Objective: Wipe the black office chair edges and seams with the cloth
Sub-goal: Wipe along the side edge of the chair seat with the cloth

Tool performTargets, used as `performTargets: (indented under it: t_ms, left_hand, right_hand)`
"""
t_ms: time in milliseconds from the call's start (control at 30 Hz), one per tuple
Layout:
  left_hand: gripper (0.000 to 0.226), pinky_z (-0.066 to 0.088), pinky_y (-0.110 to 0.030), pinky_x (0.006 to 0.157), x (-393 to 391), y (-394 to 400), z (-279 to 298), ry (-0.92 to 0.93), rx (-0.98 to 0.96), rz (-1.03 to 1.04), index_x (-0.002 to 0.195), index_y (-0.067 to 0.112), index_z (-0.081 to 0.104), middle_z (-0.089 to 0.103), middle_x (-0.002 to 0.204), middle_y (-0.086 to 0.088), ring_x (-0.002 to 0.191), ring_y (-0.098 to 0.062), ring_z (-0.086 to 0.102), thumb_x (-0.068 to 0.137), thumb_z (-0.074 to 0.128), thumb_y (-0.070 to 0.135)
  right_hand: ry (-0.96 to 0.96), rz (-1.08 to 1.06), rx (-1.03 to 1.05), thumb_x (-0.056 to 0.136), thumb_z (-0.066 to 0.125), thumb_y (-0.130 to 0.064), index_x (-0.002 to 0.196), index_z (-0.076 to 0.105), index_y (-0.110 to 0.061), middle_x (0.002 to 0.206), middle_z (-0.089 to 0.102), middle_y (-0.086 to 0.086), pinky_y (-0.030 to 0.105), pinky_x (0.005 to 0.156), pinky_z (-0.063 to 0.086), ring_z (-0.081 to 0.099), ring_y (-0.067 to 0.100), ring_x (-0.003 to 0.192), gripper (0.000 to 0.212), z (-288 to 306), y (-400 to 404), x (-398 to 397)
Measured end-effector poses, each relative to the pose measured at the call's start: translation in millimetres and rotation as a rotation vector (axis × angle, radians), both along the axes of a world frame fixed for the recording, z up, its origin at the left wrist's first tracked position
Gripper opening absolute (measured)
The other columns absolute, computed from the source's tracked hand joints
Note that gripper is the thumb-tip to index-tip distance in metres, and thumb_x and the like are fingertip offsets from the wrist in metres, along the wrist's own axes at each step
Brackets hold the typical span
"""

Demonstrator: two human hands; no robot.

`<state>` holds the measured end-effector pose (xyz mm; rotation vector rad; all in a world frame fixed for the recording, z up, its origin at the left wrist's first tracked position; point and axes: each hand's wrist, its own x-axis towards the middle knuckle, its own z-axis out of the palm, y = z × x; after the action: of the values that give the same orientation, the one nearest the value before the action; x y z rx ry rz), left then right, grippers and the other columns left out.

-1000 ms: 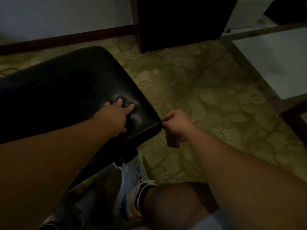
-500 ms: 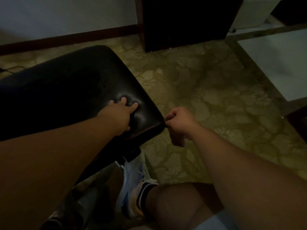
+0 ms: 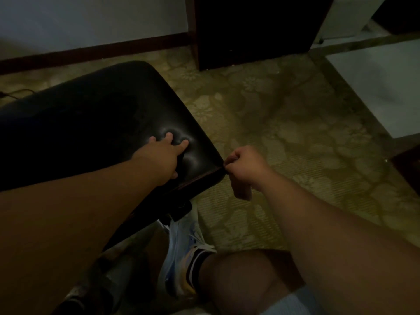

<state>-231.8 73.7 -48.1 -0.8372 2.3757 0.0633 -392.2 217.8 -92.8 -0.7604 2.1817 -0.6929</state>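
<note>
The black office chair seat (image 3: 95, 123) fills the left of the view, its padded top dented where my left hand (image 3: 162, 153) presses into it with straight fingers near the front right corner. A reddish seam (image 3: 195, 178) runs along the seat's front edge. My right hand (image 3: 244, 170) is curled at the corner where that seam ends, thumb and forefinger pinching the seam's tip. No cloth is visible; the dim light hides whatever lies inside the fist.
Patterned green carpet (image 3: 284, 137) lies right of the chair. A dark cabinet (image 3: 250, 30) stands at the back, with a white panel (image 3: 381, 87) at right. My knee (image 3: 245, 280) and a pale shoe (image 3: 181, 244) are below the seat.
Both hands stay at the seat's front right corner. The left hand's fingers have crept slightly further onto the padding; the right hand keeps its pinch at the seam end.
</note>
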Motion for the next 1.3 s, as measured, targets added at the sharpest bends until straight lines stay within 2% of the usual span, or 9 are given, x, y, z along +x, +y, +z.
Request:
performTargets:
  t_ms: [100,267,433,767,867,967,1100,1200,1300]
  left_hand:
    - [0.094,0.026,-0.051,0.118,0.1,-0.3,-0.8,0.001,-0.003,-0.002,0.159,0.038,-0.003,-0.007,0.168,-0.008,0.150,-0.047,0.011,0.095,0.066,0.037]
    - [0.094,0.028,-0.053,0.116,1.6,-1.6,-2.7,0.017,-0.001,0.004,0.159,0.039,-0.002,-0.007,0.168,-0.007,0.150,-0.046,0.012,0.094,0.066,0.037]
    - [0.094,0.029,-0.054,0.117,1.7,-2.6,-3.1,0.010,0.010,0.009,0.159,0.040,-0.003,-0.007,0.168,-0.006,0.150,-0.046,0.011,0.095,0.066,0.037]
    - [0.096,0.032,-0.059,0.115,1.6,-2.7,-4.1,0.010,0.029,0.025,0.158,0.042,-0.003,-0.008,0.168,-0.005,0.151,-0.046,0.008,0.094,0.067,0.037]
    - [0.095,0.031,-0.059,0.115,2.3,-3.3,-3.5,0.012,0.029,0.036,0.158,0.043,-0.003,-0.008,0.168,-0.005,0.151,-0.045,0.008,0.094,0.068,0.036]
    - [0.094,0.032,-0.058,0.115,1.5,-2.3,-2.6,0.016,0.020,0.031,0.158,0.042,-0.002,-0.007,0.168,-0.005,0.151,-0.045,0.009,0.094,0.067,0.037]
    - [0.095,0.032,-0.059,0.115,0.8,-1.6,-2.8,0.017,0.012,0.044,0.158,0.043,-0.002,-0.007,0.168,-0.004,0.151,-0.043,0.008,0.093,0.067,0.038]
    - [0.094,0.030,-0.059,0.116,0.2,-1.3,-2.0,0.024,0.020,0.049,0.158,0.042,-0.001,-0.007,0.168,-0.004,0.151,-0.043,0.007,0.093,0.067,0.037]
    - [0.094,0.032,-0.060,0.115,0.4,-1.2,-1.8,0.018,0.019,0.060,0.158,0.043,-0.002,-0.009,0.168,-0.003,0.152,-0.043,0.006,0.094,0.067,0.037]
  right_hand:
    - [0.008,0.007,-0.071,0.084,0.072,-0.016,0.087,0.067,-0.021,0.087,0.069,0.001,0.036,0.080,0.056,0.066,0.020,0.086,0.008,3.8,-3.6,2.2]
    - [0.059,0.014,-0.074,0.086,0.070,-0.016,0.078,0.059,-0.024,0.081,0.063,-0.002,0.026,0.063,0.043,0.062,0.018,0.083,0.016,7.4,-7.0,3.9]
    - [-0.055,0.059,-0.083,0.087,0.069,-0.011,0.088,0.073,-0.018,0.081,0.068,0.001,0.032,0.072,0.053,0.067,0.020,0.083,0.007,7.9,-4.4,-0.4]
    - [0.055,0.096,-0.018,0.087,0.069,-0.018,0.095,0.073,-0.015,0.087,0.070,0.007,0.040,0.080,0.058,0.067,0.024,0.086,0.009,6.5,-5.5,1.8]
    - [0.017,0.171,-0.028,0.086,0.071,-0.020,0.096,0.074,-0.017,0.089,0.072,0.007,0.043,0.078,0.059,0.069,0.024,0.085,0.011,10.1,-6.0,3.8]
    - [0.092,0.160,-0.038,0.088,0.069,-0.016,0.098,0.075,-0.016,0.091,0.071,0.004,0.037,0.078,0.057,0.068,0.022,0.088,0.012,13.4,-6.6,4.8]
    - [0.095,0.199,-0.037,0.087,0.070,-0.016,0.096,0.074,-0.011,0.086,0.071,0.008,0.041,0.075,0.059,0.068,0.023,0.081,0.012,13.9,-8.0,6.7]
    - [0.151,0.155,-0.049,0.086,0.070,-0.014,0.093,0.075,-0.016,0.079,0.067,-0.001,0.026,0.063,0.051,0.064,0.016,0.077,0.009,11.8,-7.3,4.7]
    - [0.130,0.207,-0.046,0.085,0.071,-0.017,0.094,0.073,-0.014,0.087,0.071,0.005,0.037,0.075,0.058,0.067,0.020,0.082,0.010,12.4,-6.9,6.3]
